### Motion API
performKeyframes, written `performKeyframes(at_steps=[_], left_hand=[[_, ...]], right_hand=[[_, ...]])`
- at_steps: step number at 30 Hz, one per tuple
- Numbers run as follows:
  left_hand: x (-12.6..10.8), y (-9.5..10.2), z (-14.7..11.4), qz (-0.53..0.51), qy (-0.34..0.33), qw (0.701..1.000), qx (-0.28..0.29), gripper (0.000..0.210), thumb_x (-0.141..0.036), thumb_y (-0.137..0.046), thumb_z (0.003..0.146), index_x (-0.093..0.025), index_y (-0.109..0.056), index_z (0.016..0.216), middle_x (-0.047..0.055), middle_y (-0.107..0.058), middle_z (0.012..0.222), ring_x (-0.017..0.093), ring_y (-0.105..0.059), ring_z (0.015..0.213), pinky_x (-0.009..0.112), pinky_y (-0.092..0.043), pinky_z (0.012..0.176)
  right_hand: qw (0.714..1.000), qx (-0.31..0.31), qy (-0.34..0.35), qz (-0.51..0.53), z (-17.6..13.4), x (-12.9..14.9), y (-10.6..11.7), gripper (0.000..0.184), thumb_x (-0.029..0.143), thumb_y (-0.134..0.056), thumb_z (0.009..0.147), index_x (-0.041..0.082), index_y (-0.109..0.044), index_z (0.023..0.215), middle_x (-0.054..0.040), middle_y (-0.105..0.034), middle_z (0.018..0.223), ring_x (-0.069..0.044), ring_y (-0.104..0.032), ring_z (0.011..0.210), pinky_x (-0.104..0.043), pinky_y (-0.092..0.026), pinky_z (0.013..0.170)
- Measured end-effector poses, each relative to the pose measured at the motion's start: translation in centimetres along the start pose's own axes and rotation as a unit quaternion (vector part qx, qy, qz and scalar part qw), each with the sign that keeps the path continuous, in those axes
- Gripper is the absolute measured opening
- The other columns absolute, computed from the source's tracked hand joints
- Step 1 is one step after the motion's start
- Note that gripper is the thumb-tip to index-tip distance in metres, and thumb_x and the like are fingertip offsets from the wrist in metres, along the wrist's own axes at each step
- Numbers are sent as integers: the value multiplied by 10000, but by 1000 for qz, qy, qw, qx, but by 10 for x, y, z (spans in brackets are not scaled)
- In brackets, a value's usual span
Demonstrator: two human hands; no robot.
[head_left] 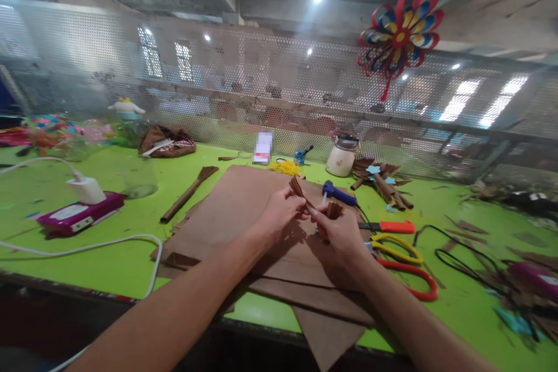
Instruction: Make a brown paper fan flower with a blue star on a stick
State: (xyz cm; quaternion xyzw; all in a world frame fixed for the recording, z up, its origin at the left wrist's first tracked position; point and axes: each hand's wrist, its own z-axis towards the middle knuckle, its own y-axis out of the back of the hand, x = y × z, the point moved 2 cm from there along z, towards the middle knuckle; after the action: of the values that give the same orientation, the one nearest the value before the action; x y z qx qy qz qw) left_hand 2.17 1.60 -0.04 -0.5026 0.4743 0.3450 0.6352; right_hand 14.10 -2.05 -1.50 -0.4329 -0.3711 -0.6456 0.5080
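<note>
In the head view, the left hand (283, 209) and the right hand (342, 231) meet over a broad stack of flat brown paper sheets (239, 203) on a lime-green tabletop (261, 309). Between them is a narrow, pleated brown paper piece (296, 187), its fanned end pointing up and away. The left fingers are pinched around it just below that end, and the right thumb and fingers grip close beside them. A second fanned brown paper end (334, 210) rises from the right hand's grasp; whether both ends belong to one piece cannot be told.

Just beyond the right hand lies a dark blue glue gun (335, 190). To its right are an orange-handled tool with a dark blade (397, 226), then a yellow looped handle (399, 249) and a red looped handle (414, 278), near the right forearm. Left of the sheets lies a slim brown paper roll with a flared end (187, 195), and farther left a purple power strip (85, 215) with a white plug-in charger (87, 190). Behind the sheets stands a lidded glass jar with pale contents (342, 157), beside a heap of brown paper rolls (384, 189)
</note>
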Motion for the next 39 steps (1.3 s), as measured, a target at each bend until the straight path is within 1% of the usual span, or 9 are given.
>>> performKeyframes(at_steps=[3, 7, 12, 16, 21, 26, 33, 36, 39], left_hand=[[-1, 4, 2, 17, 5, 1000, -18, 105, -59, -509, 682, -121, -526, 764, -1, -545, 584, 72, -514, 482, 188, -436, 482], [-2, 8, 3, 31, 18, 999, -33, 57, -78, -495, 716, -121, -521, 743, -4, -547, 552, 68, -508, 437, 195, -447, 482], [-5, 9, 3, 54, 22, 997, -44, 44, -132, -498, 743, -123, -535, 721, 25, -577, 577, 81, -531, 456, 205, -469, 506], [-4, 12, 6, 49, 22, 997, -48, 60, -131, -461, 756, -143, -507, 719, 18, -573, 565, 89, -545, 468, 218, -484, 531], [-3, 15, 8, 58, 24, 997, -42, 91, -154, -412, 770, -149, -473, 703, 49, -600, 575, 119, -577, 480, 221, -471, 479], [0, 20, 10, 66, 45, 996, -30, 127, -178, -395, 757, -143, -491, 681, 68, -622, 580, 135, -604, 496, 191, -443, 435], [3, 20, 12, 33, 75, 997, -12, 116, -157, -411, 736, -133, -504, 671, 81, -631, 601, 132, -609, 504, 181, -444, 434], [2, 17, 11, 10, 71, 997, 0, 72, -103, -454, 711, -132, -504, 667, 62, -622, 599, 117, -605, 524, 185, -472, 480], [3, 15, 10, -12, 89, 996, 2, 103, -61, -461, 708, -114, -525, 648, 58, -613, 599, 94, -592, 525, 161, -473, 495]], right_hand=[[998, 16, -19, -50, -1, 5, -1, 219, 358, -644, 641, 147, -609, 594, 21, -488, 446, -93, -390, 404, -234, -312, 425], [994, 29, -6, -103, -2, 12, -3, 178, 308, -613, 643, 145, -600, 572, -22, -545, 532, -128, -464, 513, -248, -360, 492], [993, 20, 8, -117, -2, 8, -5, 185, 308, -589, 649, 145, -578, 563, -27, -549, 542, -136, -474, 540, -255, -371, 520], [993, 15, 14, -118, -2, 6, -6, 201, 323, -593, 648, 147, -570, 552, -23, -548, 539, -134, -473, 536, -253, -372, 520], [993, 29, 2, -114, -2, 8, -6, 195, 314, -592, 638, 147, -575, 539, -29, -556, 534, -148, -495, 552, -265, -382, 540], [994, 33, -1, -104, -3, 7, -5, 202, 311, -600, 643, 147, -574, 528, -19, -543, 515, -131, -473, 515, -249, -357, 499], [996, 45, -45, -58, -3, 1, -4, 221, 336, -614, 659, 140, -577, 563, 43, -425, 410, -74, -333, 376, -222, -258, 394], [997, 32, -65, -34, -1, -1, -2, 192, 310, -638, 627, 140, -575, 565, 52, -416, 401, -71, -335, 367, -217, -243, 380], [996, 27, -83, -9, 0, -3, -1, 152, 273, -634, 615, 139, -572, 577, 56, -424, 411, -64, -340, 364, -207, -231, 371]])
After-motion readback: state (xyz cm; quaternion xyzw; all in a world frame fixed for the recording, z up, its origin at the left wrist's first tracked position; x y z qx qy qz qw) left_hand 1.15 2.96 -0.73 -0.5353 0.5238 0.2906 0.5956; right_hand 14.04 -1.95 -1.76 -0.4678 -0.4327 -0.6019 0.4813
